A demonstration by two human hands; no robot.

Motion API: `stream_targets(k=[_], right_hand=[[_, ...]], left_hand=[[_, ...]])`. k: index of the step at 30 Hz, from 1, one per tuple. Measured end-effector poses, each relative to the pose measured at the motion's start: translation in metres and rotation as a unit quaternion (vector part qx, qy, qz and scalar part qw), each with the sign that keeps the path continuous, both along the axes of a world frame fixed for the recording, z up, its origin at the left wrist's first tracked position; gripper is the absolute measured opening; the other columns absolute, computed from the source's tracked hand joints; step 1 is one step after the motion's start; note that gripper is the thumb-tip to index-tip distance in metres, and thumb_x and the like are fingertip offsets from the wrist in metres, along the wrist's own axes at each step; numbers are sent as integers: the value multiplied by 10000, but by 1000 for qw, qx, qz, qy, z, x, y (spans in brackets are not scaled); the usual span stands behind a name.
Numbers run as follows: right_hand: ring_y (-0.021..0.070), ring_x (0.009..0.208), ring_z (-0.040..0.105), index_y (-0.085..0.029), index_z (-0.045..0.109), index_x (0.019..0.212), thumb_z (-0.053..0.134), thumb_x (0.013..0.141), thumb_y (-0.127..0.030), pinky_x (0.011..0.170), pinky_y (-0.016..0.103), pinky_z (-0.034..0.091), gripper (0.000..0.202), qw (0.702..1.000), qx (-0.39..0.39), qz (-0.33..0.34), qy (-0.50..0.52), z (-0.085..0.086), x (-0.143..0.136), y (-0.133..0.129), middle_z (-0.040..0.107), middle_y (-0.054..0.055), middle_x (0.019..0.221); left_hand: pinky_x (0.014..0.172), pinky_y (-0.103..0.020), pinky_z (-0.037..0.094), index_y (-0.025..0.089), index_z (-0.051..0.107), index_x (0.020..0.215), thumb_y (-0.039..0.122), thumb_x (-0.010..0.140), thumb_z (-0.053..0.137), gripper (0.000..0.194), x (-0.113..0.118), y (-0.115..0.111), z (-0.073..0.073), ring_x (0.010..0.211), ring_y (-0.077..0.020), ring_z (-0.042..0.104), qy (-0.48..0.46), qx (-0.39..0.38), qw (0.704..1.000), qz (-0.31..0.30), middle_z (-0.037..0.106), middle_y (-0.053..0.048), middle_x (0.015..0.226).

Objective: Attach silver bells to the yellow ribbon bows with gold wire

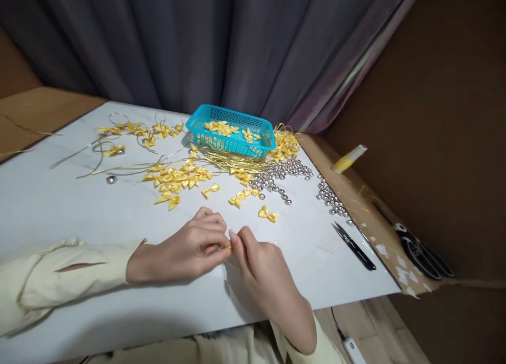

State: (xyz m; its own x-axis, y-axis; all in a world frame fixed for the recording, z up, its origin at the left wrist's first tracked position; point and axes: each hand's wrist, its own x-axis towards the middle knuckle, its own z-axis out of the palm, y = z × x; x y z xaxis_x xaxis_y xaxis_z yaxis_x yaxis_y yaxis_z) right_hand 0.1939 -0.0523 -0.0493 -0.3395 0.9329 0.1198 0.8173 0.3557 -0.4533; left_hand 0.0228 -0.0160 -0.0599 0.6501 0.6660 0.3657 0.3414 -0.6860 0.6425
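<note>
My left hand (188, 249) and my right hand (261, 264) meet over the near part of the white table (118, 301), fingertips pinched together. A small yellow piece (226, 247) shows between the left fingers and at the right fingertips; the fingers cover most of it, so its kind is unclear. Just beyond my hands lie single yellow ribbon bows, one bow (268, 214) to the right and another (211, 190) farther back. Behind them is a pile of yellow bows (179, 175). Loose silver beads (281, 175) are scattered to the right of the pile.
A blue basket (233, 149) with yellow bows stands at the back, gold cords (233, 162) in front of it. Bows with cord loops (146, 132) lie back left. On the right are black thread snips (354, 246), scissors (421, 253) and a yellow thread spool (348, 159).
</note>
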Motion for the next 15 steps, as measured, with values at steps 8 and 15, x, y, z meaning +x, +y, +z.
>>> stream_targets(k=[8, 15], right_hand=[[127, 345, 305, -242, 364, 720, 254, 976, -318, 396, 242, 213, 289, 998, -20, -24, 63, -4, 1, 3, 313, -76, 460], [129, 407, 372, -229, 439, 830, 326, 975, -397, 431, 224, 266, 248, 986, -101, -26, 129, 4, 10, 0, 356, -86, 482]], left_hand=[[706, -303, 347, 190, 558, 629, 187, 874, 506, 251, 2, -2, -3, 637, -138, 467, -7, -32, 999, 8, 422, 48, 536], [714, -296, 368, 178, 534, 617, 185, 897, 458, 290, 0, 0, -3, 649, -137, 502, 5, -17, 1000, 5, 473, 26, 586]])
